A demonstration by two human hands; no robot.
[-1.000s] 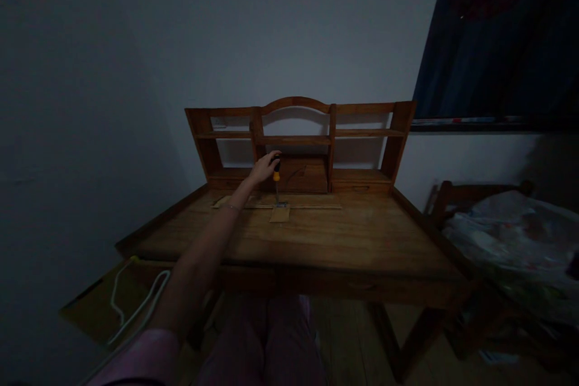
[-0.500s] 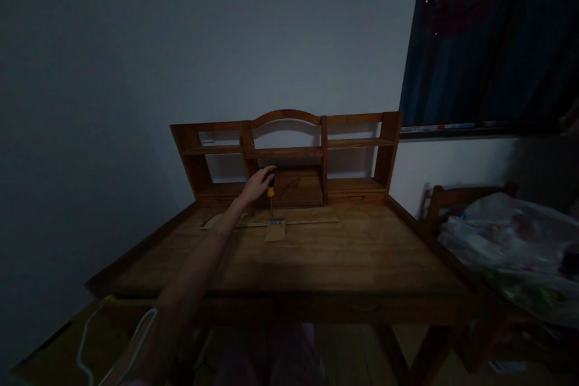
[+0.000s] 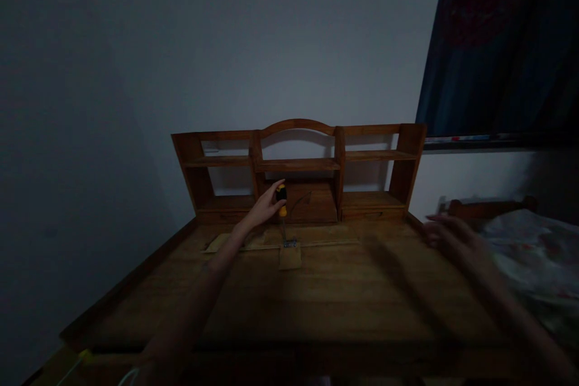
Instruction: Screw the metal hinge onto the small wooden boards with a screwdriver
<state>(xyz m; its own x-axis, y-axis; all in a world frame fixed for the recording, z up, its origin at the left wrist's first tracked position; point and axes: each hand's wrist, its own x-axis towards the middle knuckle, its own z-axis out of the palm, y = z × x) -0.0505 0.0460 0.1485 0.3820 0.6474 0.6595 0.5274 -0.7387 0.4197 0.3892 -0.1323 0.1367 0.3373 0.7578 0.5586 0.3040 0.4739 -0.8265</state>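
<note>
My left hand is closed around the black and yellow handle of a screwdriver. The screwdriver stands nearly upright, its shaft running down to a small metal hinge-like piece. That piece lies at the back edge of a small tan square block on the wooden desk. Over the right part of the desk is my right hand, smeared by motion. Its fingers look stretched out to the left, with nothing visible in them.
Behind the block, thin wooden strips lie across the desk, with a flat tan piece at their left. A wooden shelf unit stands at the desk's back against the wall. To the right, plastic bags rest on a chair.
My right hand has come into view at the right, above the desk. My left hand stays on the screwdriver. The camera view has shifted, so the desk appears lower and larger.
</note>
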